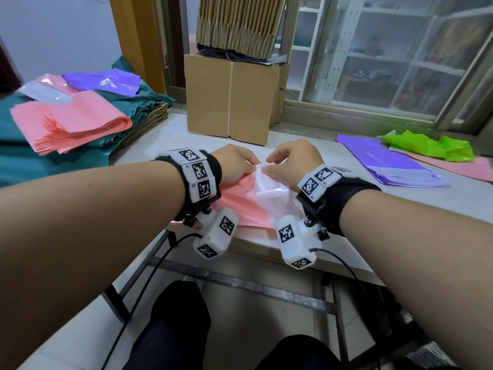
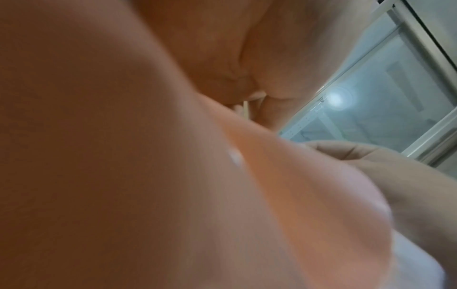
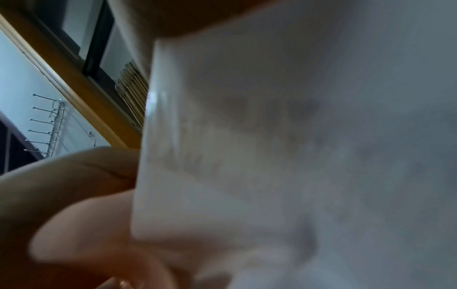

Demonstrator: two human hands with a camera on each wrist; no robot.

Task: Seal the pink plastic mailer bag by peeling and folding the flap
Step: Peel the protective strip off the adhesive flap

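A pink plastic mailer bag lies near the table's front edge, between my wrists. Its whitish translucent flap stands up crumpled at the bag's right end. My left hand pinches the flap's top from the left, fingers curled. From the right, my right hand pinches the same top edge, thumb toward the left hand. The fingertips of both hands almost meet. In the left wrist view, blurred pink bag plastic and skin fill the frame. The pale flap covers most of the right wrist view.
A cardboard box stands just behind my hands. A stack of pink mailers lies on green bags at the left. Purple mailers and a green bag lie at the right. The white table's edge is close to me.
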